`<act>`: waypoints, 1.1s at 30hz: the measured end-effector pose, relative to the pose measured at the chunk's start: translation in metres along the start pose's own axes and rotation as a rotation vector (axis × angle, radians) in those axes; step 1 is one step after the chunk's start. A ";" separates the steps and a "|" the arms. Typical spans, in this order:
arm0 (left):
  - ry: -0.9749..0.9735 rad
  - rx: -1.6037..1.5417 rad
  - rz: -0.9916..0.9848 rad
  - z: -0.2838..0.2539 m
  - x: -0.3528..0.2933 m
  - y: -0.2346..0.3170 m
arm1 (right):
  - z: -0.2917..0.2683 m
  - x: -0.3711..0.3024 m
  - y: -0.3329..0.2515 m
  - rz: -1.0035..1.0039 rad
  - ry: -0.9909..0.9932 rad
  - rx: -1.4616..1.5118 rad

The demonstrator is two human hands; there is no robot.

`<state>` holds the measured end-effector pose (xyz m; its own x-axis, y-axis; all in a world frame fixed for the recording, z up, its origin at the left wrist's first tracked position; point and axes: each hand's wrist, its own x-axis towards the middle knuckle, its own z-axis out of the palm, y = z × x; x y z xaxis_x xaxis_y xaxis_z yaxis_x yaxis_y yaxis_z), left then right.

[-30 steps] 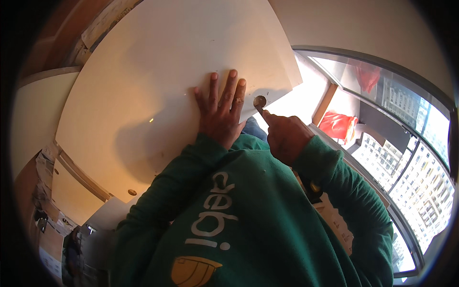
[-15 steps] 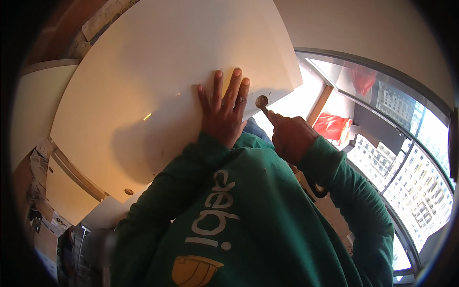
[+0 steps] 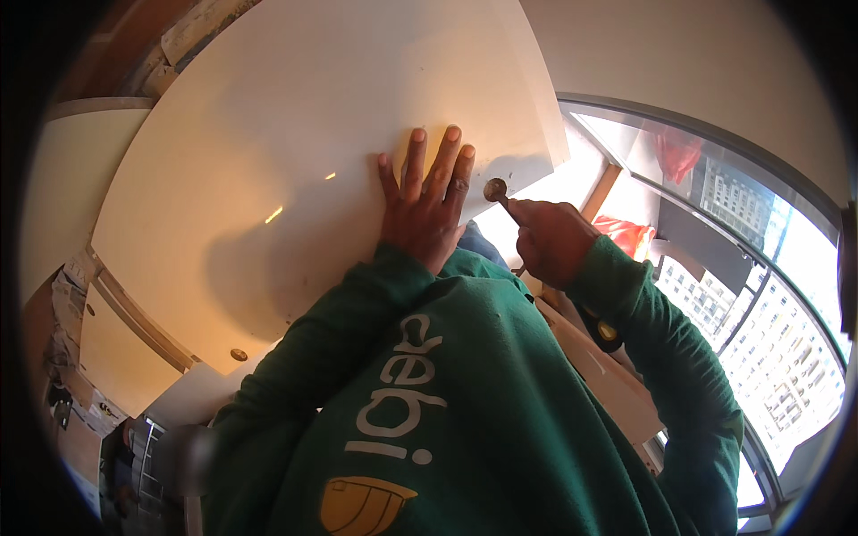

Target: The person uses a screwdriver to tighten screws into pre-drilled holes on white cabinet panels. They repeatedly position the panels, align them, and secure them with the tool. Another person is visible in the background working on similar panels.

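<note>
Rough scraps (image 3: 70,313) clutter the far left of the room, below a pale panel (image 3: 80,179) and beside a smaller one. Next comes the large white board (image 3: 295,116), spread across the middle before me, with a round hole (image 3: 239,355) near its lower left edge and short streaks of light (image 3: 273,214) on its face. My left hand (image 3: 424,214) lies flat on the board, fingers spread, gripping nothing. Just right of it, near the board's right-hand corner, is a second hole (image 3: 492,188); a thin dark tool (image 3: 507,206) slants from it down to my right hand (image 3: 556,243). That hand clasps the tool's near end; how deep the tip goes, I cannot tell. Farther right, a red bundle (image 3: 626,234) sits by the window (image 3: 702,119), with tall buildings (image 3: 773,384) outside.
</note>
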<state>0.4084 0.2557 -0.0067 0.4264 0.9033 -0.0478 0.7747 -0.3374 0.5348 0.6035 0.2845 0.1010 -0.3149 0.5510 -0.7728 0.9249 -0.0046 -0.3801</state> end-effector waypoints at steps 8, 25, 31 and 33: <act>-0.004 -0.036 -0.014 -0.003 -0.005 -0.001 | 0.003 -0.008 -0.014 0.108 0.044 0.106; 0.020 -0.020 -0.012 -0.001 -0.002 -0.004 | -0.002 -0.012 -0.015 0.104 -0.068 -0.043; 0.026 -0.039 -0.016 0.001 -0.003 -0.003 | -0.017 -0.011 -0.009 -0.001 -0.080 -0.299; 0.027 -0.040 -0.015 0.003 -0.005 0.000 | -0.023 -0.011 -0.002 -0.061 -0.103 -0.319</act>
<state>0.4081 0.2497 -0.0090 0.4017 0.9151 -0.0336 0.7616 -0.3135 0.5672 0.6097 0.2974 0.1224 -0.3761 0.4553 -0.8070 0.9188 0.2959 -0.2613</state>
